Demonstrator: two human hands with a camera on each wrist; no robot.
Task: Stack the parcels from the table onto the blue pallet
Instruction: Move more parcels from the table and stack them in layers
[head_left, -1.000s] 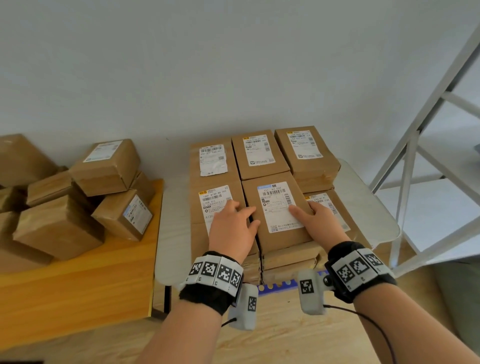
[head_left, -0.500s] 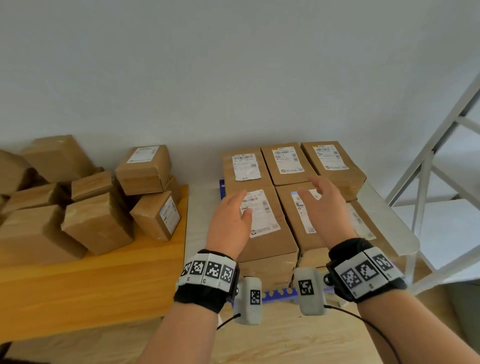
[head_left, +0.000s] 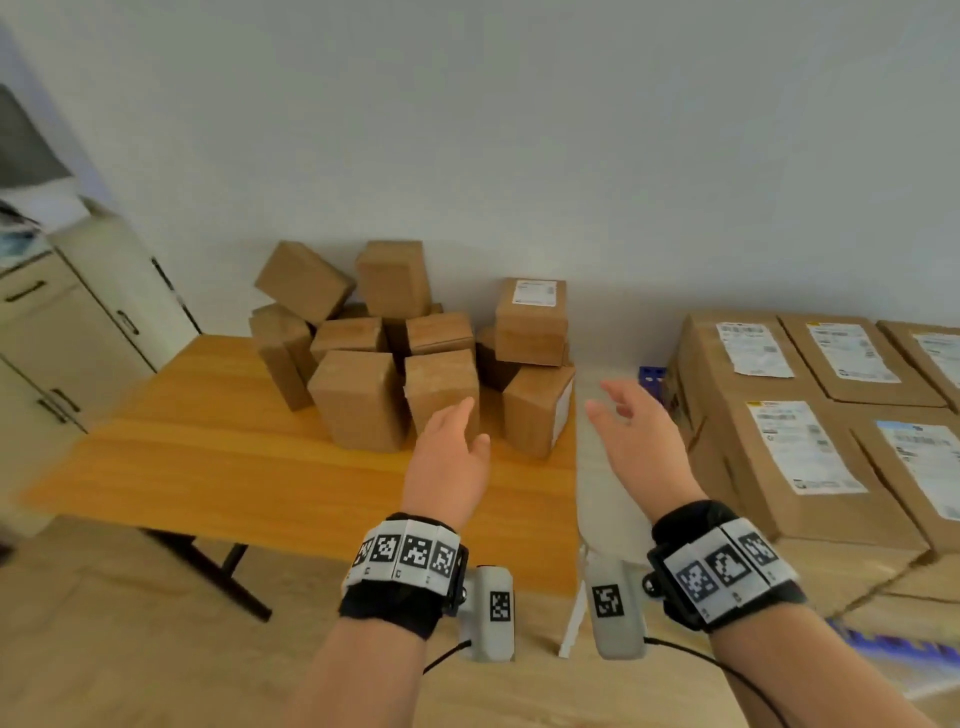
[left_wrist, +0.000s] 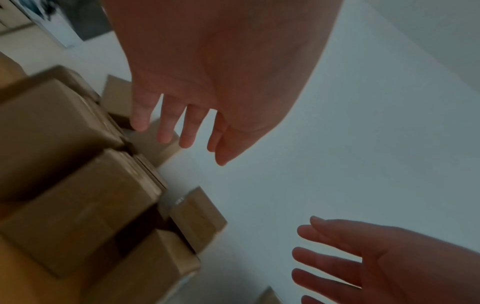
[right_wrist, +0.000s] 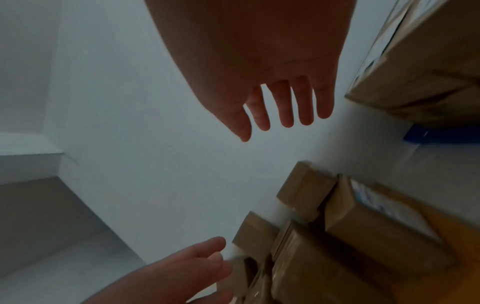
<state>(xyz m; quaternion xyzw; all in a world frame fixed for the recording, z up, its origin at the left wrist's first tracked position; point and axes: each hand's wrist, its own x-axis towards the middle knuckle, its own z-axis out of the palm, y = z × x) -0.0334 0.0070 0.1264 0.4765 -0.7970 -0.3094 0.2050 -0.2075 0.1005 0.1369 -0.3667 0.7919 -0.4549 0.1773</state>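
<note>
Parcels: loose heap at the back of the wooden desk, ahead and left of both hands. Left hand, fingers spread and empty, is nearer, apparently just short of an upright parcel. Right hand, spread and empty, hovers between the heap and the stacked boxes on the blue pallet.
</note>
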